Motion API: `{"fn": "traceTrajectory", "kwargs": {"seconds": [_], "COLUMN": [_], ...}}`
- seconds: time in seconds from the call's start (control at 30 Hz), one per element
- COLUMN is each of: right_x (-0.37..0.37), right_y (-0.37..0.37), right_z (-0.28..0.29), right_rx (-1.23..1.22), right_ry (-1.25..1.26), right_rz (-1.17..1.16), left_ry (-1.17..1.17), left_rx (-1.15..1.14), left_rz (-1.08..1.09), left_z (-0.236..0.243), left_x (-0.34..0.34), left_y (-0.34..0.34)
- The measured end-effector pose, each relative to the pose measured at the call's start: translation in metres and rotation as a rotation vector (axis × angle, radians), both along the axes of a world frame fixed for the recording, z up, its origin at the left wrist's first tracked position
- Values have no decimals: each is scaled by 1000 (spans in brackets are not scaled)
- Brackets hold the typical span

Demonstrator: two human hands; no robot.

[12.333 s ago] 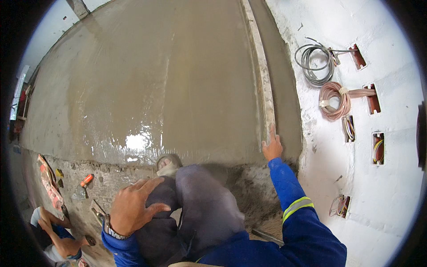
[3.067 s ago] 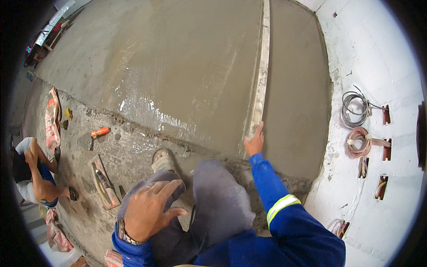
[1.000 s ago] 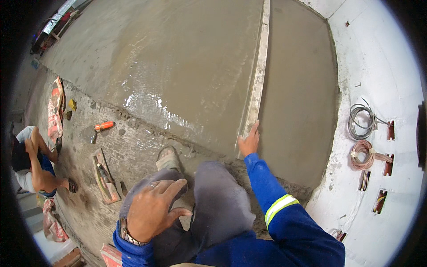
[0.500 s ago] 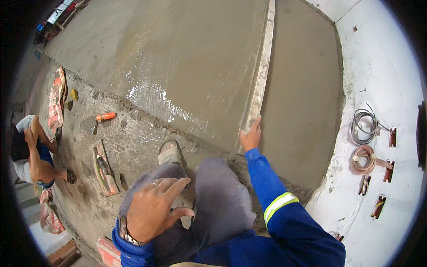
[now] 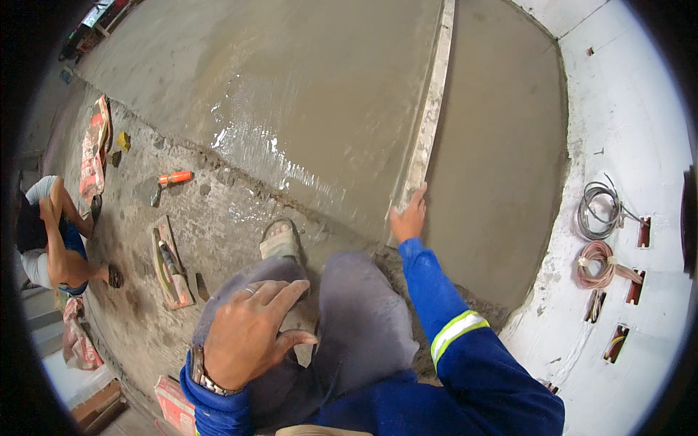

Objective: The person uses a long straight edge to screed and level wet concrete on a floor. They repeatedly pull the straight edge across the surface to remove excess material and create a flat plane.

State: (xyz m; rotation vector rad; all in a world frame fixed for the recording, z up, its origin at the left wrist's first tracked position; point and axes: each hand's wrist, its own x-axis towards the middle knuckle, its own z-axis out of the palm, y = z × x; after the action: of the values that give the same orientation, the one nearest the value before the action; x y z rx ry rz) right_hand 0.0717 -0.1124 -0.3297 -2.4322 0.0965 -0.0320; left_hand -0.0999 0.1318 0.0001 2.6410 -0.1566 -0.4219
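A long, narrow, mortar-smeared straightedge point(image 5: 434, 98) lies across the wet, smooth cement screed point(image 5: 334, 80) and runs away from me. At its near end my right hand point(image 5: 409, 218) is closed around the bar, index finger reaching along it. My left hand point(image 5: 251, 334) hovers over my left thigh with nothing in it, thumb apart from the fingers. A watch is on that wrist. Both arms wear blue sleeves; the right one has a reflective band.
On the rough floor to the left lie a hand float point(image 5: 172, 263), an orange-handled trowel point(image 5: 174, 177) and a red-and-white bag point(image 5: 94, 152). Another person point(image 5: 54, 236) sits at the far left. Coiled cables point(image 5: 598, 263) hang from wall boxes on the white wall point(image 5: 632, 123).
My view has shifted slightly. The right hand stays on the straightedge's near end, and the left hand still hovers over my thigh. The bar shows no clear movement across the screed.
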Motion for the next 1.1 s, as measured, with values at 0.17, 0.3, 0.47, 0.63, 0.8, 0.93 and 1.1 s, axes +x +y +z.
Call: {"fn": "traceTrajectory", "kwargs": {"seconds": [0.17,0.3,0.47,0.63,0.8,0.93,1.1], "right_x": [-4,6,0,16,9,32,31], "right_y": [6,10,12,19,28,30,36], "right_z": [4,5,2,0,-2,-6,-1], "right_rx": [7,2,11,-8,0,-38,7], "right_ry": [64,12,70,13,18,-69,38], "right_rz": [-6,7,5,13,23,30,31], "left_ry": [3,4,16,7,11,5,104], "left_rx": [-25,-24,-28,-27,-28,-36,-42], "left_rz": [-4,-5,-10,-8,7,14,42], "left_z": [0,2,1,3,2,1,3], "left_x": [-2,0,-10,-6,-5,-3,-3], "left_y": [1,3,1,3,9,12,12]}}
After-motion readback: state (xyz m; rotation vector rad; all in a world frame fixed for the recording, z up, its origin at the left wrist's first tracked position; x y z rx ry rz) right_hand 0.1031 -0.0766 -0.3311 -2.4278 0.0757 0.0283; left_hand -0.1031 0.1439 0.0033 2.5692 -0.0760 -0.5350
